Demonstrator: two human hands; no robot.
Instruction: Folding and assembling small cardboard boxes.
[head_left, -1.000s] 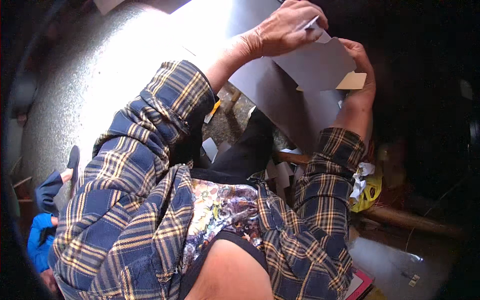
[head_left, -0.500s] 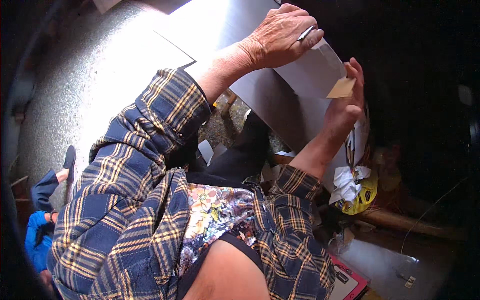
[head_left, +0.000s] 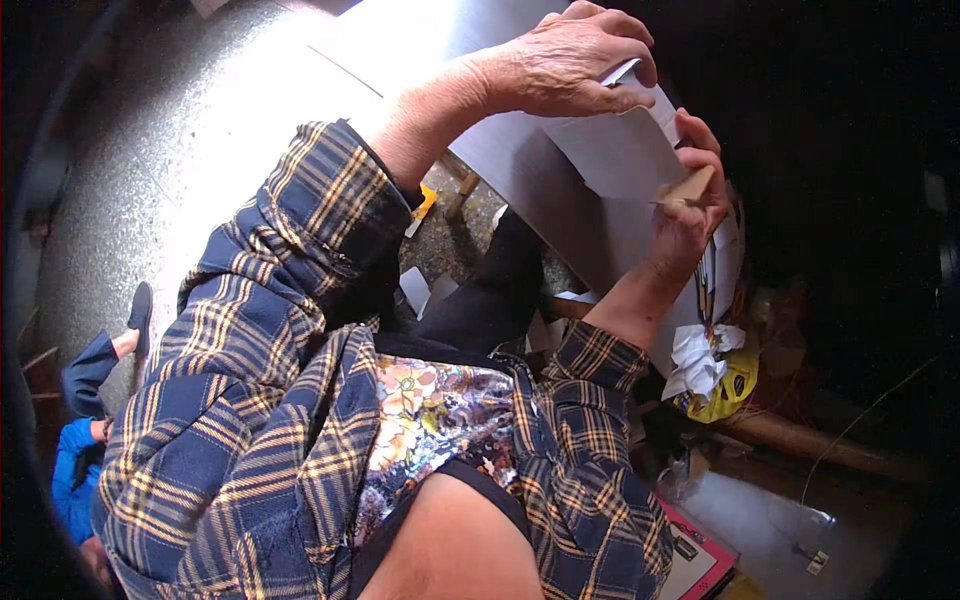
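"Paper (head_left: 618,155), where?"
"Upper part of the frame, right of centre, pinched at its top edge by the left hand (head_left: 572,70), thumb against fingers."
"And the right hand (head_left: 693,215)?"
"Just below, closed on 1 tan card (head_left: 686,188); a pale table (head_left: 512,165) lies beneath."
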